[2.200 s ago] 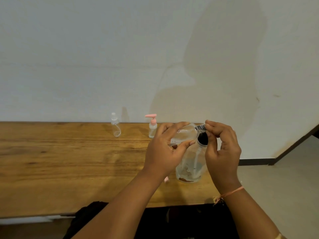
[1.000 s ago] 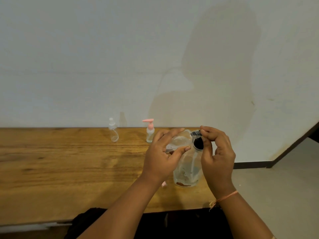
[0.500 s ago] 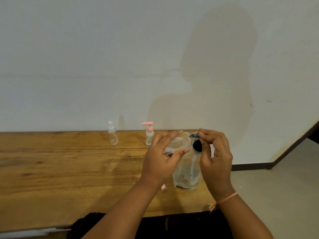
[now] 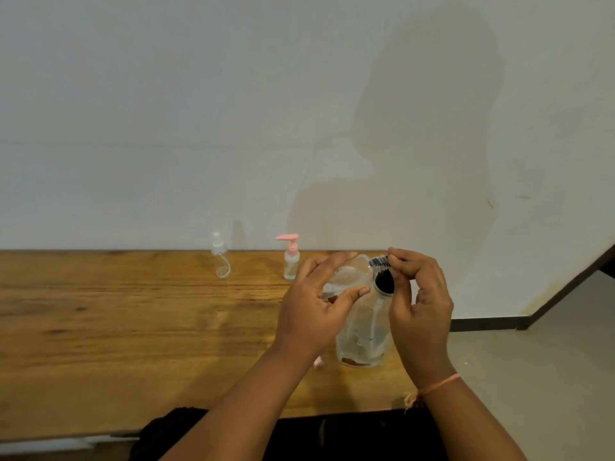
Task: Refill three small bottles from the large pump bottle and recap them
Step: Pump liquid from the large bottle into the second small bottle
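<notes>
Left hand [image 4: 314,306] pinched small clear bottle [image 4: 346,277], thumb under; right hand [image 4: 420,302] fingertips pinched ribbed black pump [image 4: 382,276] atop large clear bottle [image 4: 364,337].

Raised left hand [image 4: 316,307] curls fingers in grip; right hand [image 4: 420,302] alongside, fingertips pinching.

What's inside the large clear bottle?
A pale tube runs down inside the large bottle. The left hand, holding a small bottle, and right hand, pinching the pump head, cover its upper part.
</notes>
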`<action>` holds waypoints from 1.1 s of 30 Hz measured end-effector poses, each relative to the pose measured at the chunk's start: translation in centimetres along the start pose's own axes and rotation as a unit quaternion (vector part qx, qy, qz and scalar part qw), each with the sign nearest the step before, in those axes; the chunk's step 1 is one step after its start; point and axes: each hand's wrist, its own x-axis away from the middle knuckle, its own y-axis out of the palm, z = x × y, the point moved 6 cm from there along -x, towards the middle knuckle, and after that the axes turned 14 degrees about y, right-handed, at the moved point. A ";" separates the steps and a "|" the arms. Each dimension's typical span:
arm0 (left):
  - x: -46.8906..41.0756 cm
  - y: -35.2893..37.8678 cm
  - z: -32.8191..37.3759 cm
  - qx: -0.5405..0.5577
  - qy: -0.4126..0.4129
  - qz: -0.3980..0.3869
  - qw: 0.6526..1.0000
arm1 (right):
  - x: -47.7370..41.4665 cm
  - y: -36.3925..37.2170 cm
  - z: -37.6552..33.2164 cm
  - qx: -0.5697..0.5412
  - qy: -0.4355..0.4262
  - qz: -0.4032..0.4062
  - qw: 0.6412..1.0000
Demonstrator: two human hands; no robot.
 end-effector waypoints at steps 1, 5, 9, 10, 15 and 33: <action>0.0 0.0 -0.1 -0.002 -0.002 0.000 1.000 | 0.0 0.0 0.0 -0.003 0.002 0.002 1.000; -0.1 -0.1 0.3 0.007 0.016 0.006 1.000 | 0.0 -0.3 -0.7 -0.021 0.018 0.013 1.000; -0.2 -0.2 0.6 0.028 0.029 0.011 0.999 | -0.1 -0.7 -1.2 -0.014 0.013 0.011 1.000; -0.2 -0.1 0.5 0.027 0.025 0.011 0.999 | -0.1 -0.6 -1.0 -0.009 0.012 0.010 1.000; 0.0 0.1 -0.1 0.004 -0.008 -0.010 1.000 | -0.1 0.0 0.0 0.007 -0.006 -0.006 1.000; -0.1 0.0 0.2 0.016 -0.016 -0.014 1.000 | -0.2 0.0 -0.3 0.003 0.006 -0.009 1.000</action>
